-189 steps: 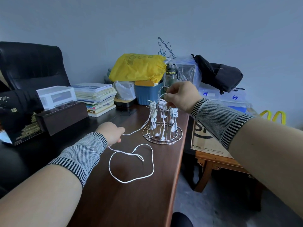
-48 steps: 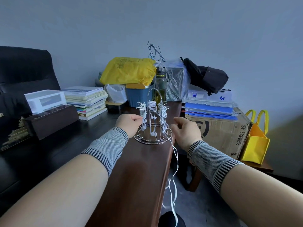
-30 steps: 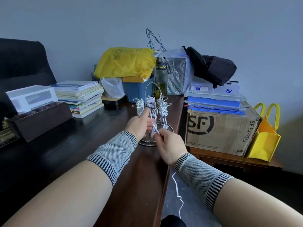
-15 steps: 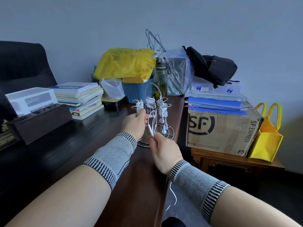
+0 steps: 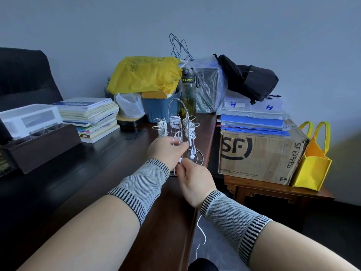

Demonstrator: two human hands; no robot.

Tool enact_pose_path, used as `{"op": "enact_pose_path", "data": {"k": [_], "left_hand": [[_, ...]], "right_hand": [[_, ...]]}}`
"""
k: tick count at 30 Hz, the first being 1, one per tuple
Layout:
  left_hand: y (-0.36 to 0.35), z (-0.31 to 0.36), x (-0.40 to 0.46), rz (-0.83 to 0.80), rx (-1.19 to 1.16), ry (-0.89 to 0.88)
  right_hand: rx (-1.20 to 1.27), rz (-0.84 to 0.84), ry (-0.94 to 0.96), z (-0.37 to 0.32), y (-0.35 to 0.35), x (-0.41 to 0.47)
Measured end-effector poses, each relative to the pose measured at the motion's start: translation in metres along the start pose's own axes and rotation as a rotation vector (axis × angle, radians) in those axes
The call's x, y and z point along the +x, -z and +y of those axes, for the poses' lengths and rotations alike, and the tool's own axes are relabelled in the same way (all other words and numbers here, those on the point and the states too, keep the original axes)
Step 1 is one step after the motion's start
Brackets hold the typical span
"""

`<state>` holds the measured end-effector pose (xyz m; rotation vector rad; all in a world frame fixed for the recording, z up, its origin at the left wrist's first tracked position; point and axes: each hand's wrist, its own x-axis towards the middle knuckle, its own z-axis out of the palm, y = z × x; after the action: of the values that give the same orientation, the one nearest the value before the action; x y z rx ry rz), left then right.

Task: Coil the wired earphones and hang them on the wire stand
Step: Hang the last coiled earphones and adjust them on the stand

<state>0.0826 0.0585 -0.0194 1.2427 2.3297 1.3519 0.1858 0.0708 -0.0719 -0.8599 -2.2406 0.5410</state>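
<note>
Up close at a dark wooden table (image 5: 156,222), a person's left hand (image 5: 166,151) and right hand (image 5: 195,180) meet just in front of a wire stand (image 5: 176,114) that sits near the table's right edge. The left hand's fingers (image 5: 175,141) are curled around a white earphone cable (image 5: 201,233) beside the stand's lower part, while the right hand's fingers pinch the same cable at a small white piece between the two hands. From there the cable drops past the table's right edge and trails toward the floor. Three white coiled earphones (image 5: 188,130) already hang on the stand's upper arms. Both wrists wear grey knitted bands. At the far end of the table stand a yellow bag (image 5: 144,75), a blue tub (image 5: 160,108) and a bottle (image 5: 188,96); a stack of books (image 5: 91,114) lies to the left. To the right, a cardboard box (image 5: 261,155) sits on a low wooden stool.
</note>
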Motion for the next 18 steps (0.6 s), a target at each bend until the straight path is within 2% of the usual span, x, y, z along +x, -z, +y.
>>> {"op": "enact_pose_path", "data": {"k": [11,18], "left_hand": [[-0.014,0.004,0.012,0.118,0.045,0.030],[-0.017,0.003,0.017,0.174,0.253,-0.025]], "right_hand": [[-0.113,-0.077,0.018,0.001,-0.004,-0.004],[-0.123,-0.082,0.012,0.003,-0.006,-0.004]]}}
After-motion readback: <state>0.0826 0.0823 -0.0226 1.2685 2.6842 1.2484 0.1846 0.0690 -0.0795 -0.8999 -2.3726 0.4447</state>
